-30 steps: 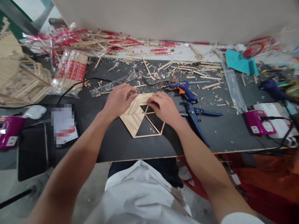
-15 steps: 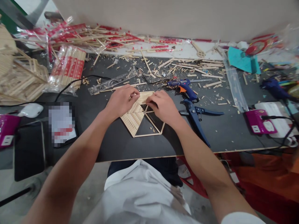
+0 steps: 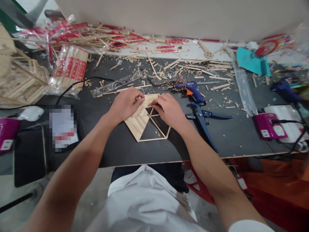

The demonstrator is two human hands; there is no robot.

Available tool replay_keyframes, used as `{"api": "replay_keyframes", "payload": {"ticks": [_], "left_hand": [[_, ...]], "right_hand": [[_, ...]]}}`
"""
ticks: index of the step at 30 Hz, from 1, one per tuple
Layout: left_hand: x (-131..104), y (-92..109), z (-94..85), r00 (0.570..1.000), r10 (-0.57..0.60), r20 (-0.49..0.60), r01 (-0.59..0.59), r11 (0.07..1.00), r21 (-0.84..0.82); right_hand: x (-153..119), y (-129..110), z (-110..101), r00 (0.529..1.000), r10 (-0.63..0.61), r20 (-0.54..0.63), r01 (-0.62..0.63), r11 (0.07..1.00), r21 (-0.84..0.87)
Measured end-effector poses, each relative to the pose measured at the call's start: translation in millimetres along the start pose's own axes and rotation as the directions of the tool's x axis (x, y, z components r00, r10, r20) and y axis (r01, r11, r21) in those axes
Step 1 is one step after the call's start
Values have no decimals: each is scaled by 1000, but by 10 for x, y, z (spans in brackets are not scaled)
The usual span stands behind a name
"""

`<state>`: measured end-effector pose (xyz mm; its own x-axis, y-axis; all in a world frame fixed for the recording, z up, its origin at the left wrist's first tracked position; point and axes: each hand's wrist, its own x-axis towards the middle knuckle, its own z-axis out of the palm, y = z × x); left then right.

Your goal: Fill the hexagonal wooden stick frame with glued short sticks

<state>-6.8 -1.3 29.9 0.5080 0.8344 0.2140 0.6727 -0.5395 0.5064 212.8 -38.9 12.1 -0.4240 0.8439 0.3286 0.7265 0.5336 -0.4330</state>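
Observation:
A flat hexagon of wooden sticks (image 3: 137, 126) lies on the dark table before me. Its left and upper sections are filled with sticks laid side by side; the lower and right ones show only the outer sticks and spokes. My left hand (image 3: 126, 103) is over the upper left edge, thumb and fingers pinched together. Over the upper right part, my right hand (image 3: 168, 108) is closed too, its fingertips low at the filled upper section. Whatever the fingertips pinch is too small or hidden to make out. A few tiny stick bits lie inside the hexagon's unfilled part.
Right of the hexagon lie blue cutters (image 3: 201, 120) and a blue glue gun (image 3: 189, 90). A clear ruler (image 3: 113, 85) is behind my left hand. Packed chopsticks (image 3: 70, 69), a phone (image 3: 29, 156) and stacked stick frames (image 3: 26, 80) are leftward. Stick scraps litter the back.
Both hands keep the same pinched pose over the hexagon. The view has shifted very slightly; nothing else has visibly moved.

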Motion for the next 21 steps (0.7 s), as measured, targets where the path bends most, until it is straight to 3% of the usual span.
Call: {"api": "replay_keyframes", "payload": {"ticks": [9,21], "left_hand": [[3,-6,18,1000,-1,15,1,1000,-4],[1,-47,81,1000,-5,26,5,1000,4]], "right_hand": [[-4,-2,21,1000,6,7,-6,1000,-15],[15,-117,3,998,-35,58,50,954,-294]]}}
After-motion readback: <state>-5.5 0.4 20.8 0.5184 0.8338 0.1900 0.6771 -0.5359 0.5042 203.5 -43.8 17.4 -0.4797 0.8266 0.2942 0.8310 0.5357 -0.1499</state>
